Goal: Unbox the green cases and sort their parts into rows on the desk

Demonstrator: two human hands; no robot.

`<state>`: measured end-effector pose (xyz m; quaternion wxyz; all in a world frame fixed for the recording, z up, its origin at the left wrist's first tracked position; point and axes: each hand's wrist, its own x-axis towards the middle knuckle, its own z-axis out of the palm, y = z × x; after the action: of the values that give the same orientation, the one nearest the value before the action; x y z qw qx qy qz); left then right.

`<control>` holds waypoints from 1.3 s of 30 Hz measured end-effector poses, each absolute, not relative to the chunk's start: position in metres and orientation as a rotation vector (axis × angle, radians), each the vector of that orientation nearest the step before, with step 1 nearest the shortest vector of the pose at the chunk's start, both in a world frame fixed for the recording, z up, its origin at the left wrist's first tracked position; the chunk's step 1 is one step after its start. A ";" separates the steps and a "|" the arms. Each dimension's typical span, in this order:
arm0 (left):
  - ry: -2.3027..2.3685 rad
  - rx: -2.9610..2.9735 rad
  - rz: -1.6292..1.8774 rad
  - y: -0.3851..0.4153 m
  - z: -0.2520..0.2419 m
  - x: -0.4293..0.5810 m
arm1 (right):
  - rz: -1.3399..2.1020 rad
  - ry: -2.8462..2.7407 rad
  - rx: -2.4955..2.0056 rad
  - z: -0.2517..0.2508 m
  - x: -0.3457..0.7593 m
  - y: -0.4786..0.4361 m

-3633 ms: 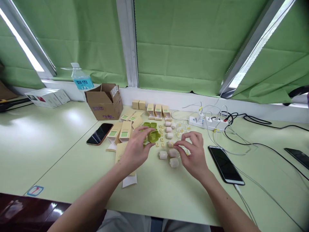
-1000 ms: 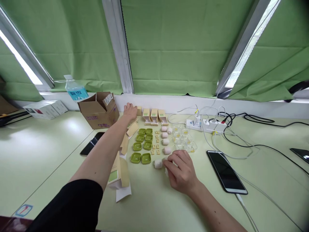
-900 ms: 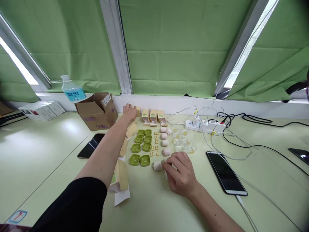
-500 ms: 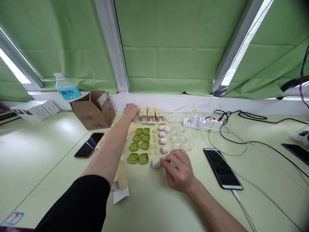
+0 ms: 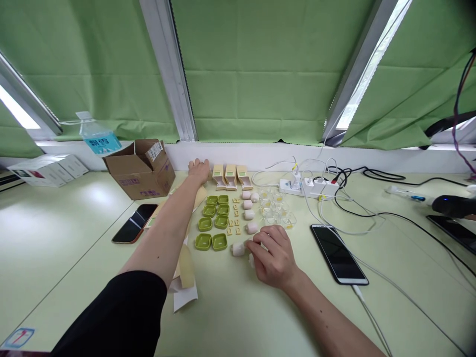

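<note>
My left hand (image 5: 199,170) reaches to the back of the table, between the brown carton and three small tan paper boxes (image 5: 230,177). Its fingers bend downward, and what they hold, if anything, is hidden. Low in the middle, my right hand (image 5: 273,255) is closed, with thumb and index finger at the end of a small pale pink cylinder (image 5: 238,249). Another whitish piece (image 5: 252,261) shows partly under that hand. More pink cylinders (image 5: 249,214) stand in a column beyond. Beside them lie small yellow clips (image 5: 236,213) and paired green square cups (image 5: 205,224).
Clear plastic cups (image 5: 273,216) sit before a white power strip (image 5: 308,188) with tangled cables. Phones lie at right (image 5: 339,254) and left (image 5: 134,223). An open brown carton (image 5: 141,171) stands back left, near a water bottle (image 5: 98,136). Torn paper packaging (image 5: 186,267) lies below my left forearm.
The view has shifted slightly, and a black object now shows at the right edge. Both hands stay in nearly the same places among the parts.
</note>
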<state>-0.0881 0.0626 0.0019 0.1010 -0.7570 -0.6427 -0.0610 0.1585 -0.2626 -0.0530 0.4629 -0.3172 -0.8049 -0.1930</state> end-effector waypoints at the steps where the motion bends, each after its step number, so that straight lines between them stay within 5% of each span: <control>1: -1.908 -2.236 -0.218 0.059 0.004 -0.087 | -0.480 -1.977 -0.779 -0.053 0.159 -0.262; 12: -1.777 -2.445 -1.069 -0.083 0.058 -0.080 | -0.580 -1.800 -0.934 -0.044 0.162 -0.265; 20: -1.663 -2.861 -1.362 -0.249 0.018 -0.030 | -0.466 -1.839 -0.946 -0.043 0.157 -0.273; 39: -1.303 -3.157 -1.405 -0.264 -0.016 -0.058 | -0.400 -1.995 -0.802 -0.048 0.161 -0.273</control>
<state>-0.0583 -0.2643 -0.0160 -0.2722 -0.8226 -0.3395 -0.3660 0.1615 -0.2729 -0.0483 0.4594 -0.3256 -0.8103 -0.1625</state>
